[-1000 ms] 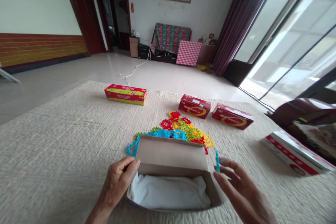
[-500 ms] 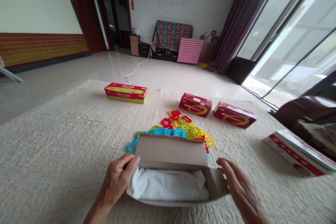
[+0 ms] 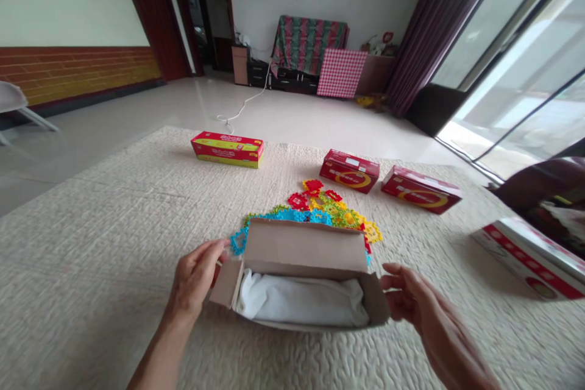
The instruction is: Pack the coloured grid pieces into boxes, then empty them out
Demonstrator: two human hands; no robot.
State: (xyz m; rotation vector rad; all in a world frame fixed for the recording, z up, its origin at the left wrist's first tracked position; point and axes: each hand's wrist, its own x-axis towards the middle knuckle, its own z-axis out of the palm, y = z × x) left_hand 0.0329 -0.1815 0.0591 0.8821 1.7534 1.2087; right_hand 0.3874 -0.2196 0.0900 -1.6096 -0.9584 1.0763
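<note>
An open cardboard box (image 3: 306,247) stands on the quilted cover in front of me, its long back flap raised. Inside lies a folded white cloth (image 3: 304,300). My left hand (image 3: 194,280) is beside the box's left end flap (image 3: 227,283), which is folded outward; the fingers are loosely bent and hold nothing I can see. At the right end, my right hand (image 3: 414,298) has its fingers apart and slightly curled, close against the box's side. Just behind the box is a pile of colourful plastic interlocking pieces (image 3: 336,210), partly hidden by the raised flap.
A red and yellow-green box (image 3: 227,150) stands at the back left of the quilted cover (image 3: 114,237). Two dark red boxes (image 3: 350,170) stand at the back right. Further right lies a white and red box (image 3: 532,259). A white chair (image 3: 13,100) shows at the far left.
The left end flap has swung outward, and my left hand has come off the box's left edge to the left. My right hand's fingers have curled beside the right end. The view has tilted down.
</note>
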